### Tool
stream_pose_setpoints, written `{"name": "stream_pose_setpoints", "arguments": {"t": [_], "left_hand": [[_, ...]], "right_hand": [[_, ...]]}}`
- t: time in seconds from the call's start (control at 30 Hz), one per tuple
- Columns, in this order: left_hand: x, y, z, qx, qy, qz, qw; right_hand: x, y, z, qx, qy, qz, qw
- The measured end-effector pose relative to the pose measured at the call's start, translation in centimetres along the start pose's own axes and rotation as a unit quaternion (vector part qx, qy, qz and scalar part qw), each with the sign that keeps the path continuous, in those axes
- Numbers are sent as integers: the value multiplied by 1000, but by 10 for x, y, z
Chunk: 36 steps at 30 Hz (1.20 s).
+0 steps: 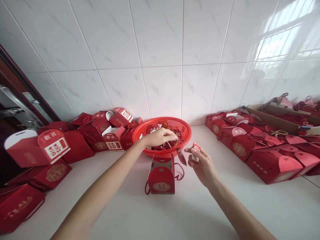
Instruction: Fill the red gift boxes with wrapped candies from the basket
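Observation:
A red plastic basket (185, 125) of wrapped candies stands against the wall. Over its candies is my left hand (162, 136), fingers bent together; whether anything is between them is hard to tell. My right hand (202, 163), right of the basket, is closed on a red and white candy packet (195, 152). In front of the basket an upright red box (161, 180) has its top flaps raised and a cord handle at each side. Neither hand touches this box's front.
Red gift boxes (52, 148) are piled on the left, near a door handle (11, 111). Rows of closed red boxes (272, 163) fill the right side, with a cardboard carton (267, 116) behind. A tiled wall (162, 90) bounds the back.

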<state>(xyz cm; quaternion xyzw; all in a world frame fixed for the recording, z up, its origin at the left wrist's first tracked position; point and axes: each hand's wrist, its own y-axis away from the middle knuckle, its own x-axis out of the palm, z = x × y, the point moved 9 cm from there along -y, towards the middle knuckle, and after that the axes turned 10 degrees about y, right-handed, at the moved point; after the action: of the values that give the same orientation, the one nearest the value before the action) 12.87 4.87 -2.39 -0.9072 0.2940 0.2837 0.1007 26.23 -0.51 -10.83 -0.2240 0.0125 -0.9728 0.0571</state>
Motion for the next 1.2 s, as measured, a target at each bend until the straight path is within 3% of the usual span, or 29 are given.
{"name": "stream_pose_setpoints", "arguments": {"t": [0.07,0.17,0.3,0.4,0.47,0.6,0.7,0.8,1.0,1.2], "left_hand": [[-4,-8,9,-15,18,-20,1000],[12,-14,10,-11,-7,11,1000],[20,-15,10,8,-40,17,999],[10,-16,25,-13,-25,7,1000],[-4,-16,38,-29,-15,-14,999],[-33,-14,63,-47,-24,-64,997],[-41,-13,79,-58,-36,-85,994],[-38,-14,85,-53,-49,-86,994],[-27,-12,77,-43,-102,-65,992],[-32,-20,67,-33,-148,-79,985]], "right_hand": [[1,1,-2,4,16,-8,1000],[-1,0,-5,7,67,-18,998],[-18,-8,7,-34,216,-52,974],[-23,-14,15,-51,423,-19,904],[-12,-14,9,-57,526,72,846],[14,6,-22,-35,618,280,734],[23,17,-33,-33,671,315,671],[28,21,-31,-47,694,307,650],[31,23,-27,-70,731,286,616],[33,26,-32,-57,723,309,616]]}}
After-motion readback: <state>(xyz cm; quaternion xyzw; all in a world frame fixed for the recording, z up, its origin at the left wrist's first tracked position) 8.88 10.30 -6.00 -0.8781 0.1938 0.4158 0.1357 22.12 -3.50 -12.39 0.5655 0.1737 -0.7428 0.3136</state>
